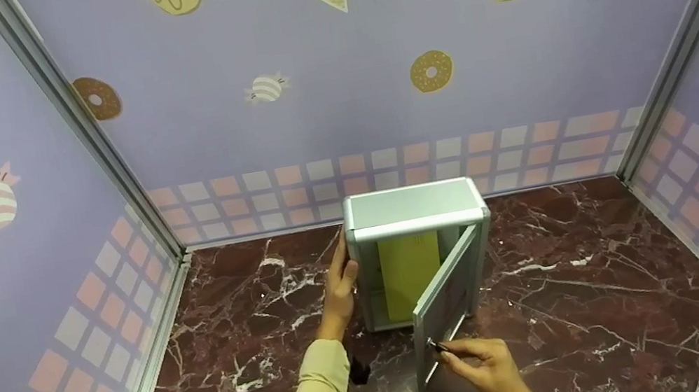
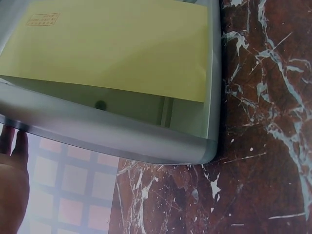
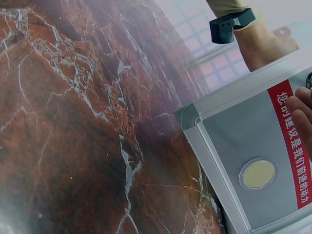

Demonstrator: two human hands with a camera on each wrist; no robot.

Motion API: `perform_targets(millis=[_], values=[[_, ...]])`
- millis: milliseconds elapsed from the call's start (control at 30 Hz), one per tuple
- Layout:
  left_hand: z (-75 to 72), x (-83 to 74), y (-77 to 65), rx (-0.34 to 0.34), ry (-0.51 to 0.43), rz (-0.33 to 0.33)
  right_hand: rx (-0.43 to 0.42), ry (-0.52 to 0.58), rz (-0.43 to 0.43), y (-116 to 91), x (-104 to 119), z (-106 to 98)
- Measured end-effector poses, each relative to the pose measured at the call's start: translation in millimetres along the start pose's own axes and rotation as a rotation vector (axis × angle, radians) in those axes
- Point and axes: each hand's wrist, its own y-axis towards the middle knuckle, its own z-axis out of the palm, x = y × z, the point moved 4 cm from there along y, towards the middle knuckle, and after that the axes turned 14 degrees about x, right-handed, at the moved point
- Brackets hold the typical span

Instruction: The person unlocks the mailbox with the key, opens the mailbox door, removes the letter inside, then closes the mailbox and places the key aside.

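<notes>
A silver metal suggestion box [image 1: 413, 203] stands upright with its hinged door [image 1: 443, 290] swung outward. Inside leans a yellow envelope [image 1: 406, 279], its red printed stamp visible in the left wrist view. My left hand [image 1: 341, 293] rests on the box's left side, fingers stretched along it. At the door's free edge, my right hand [image 1: 488, 364] pinches a small dark-headed key [image 1: 441, 347] at the lock. The right wrist view shows the door's outer face with a red strip [image 3: 292, 146] of white characters and an oval window [image 3: 259, 174].
Dark red marbled tabletop [image 1: 594, 297] spreads around the box. Behind it rises a purple wall [image 1: 378, 113] with sweets and a checkered band, and side walls flank both ends. A black wrist camera [image 3: 229, 27] sits on the left wrist.
</notes>
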Motion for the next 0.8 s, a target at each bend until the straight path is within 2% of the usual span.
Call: perform_targets(millis=[200, 400, 800], values=[[0.2, 0.6, 1.8, 0.003, -0.015, 0.027, 0.007, 0.028, 0.010, -2.3, -0.1, -2.9], [1.3, 2.0, 0.3, 0.001, -0.017, 0.010, 0.022, 0.109, 0.032, -4.7, 0.4, -4.7], [1.4, 1.0, 0.6, 0.004, -0.011, -0.001, 0.025, 0.085, 0.133, -12.8, -7.3, -9.4]])
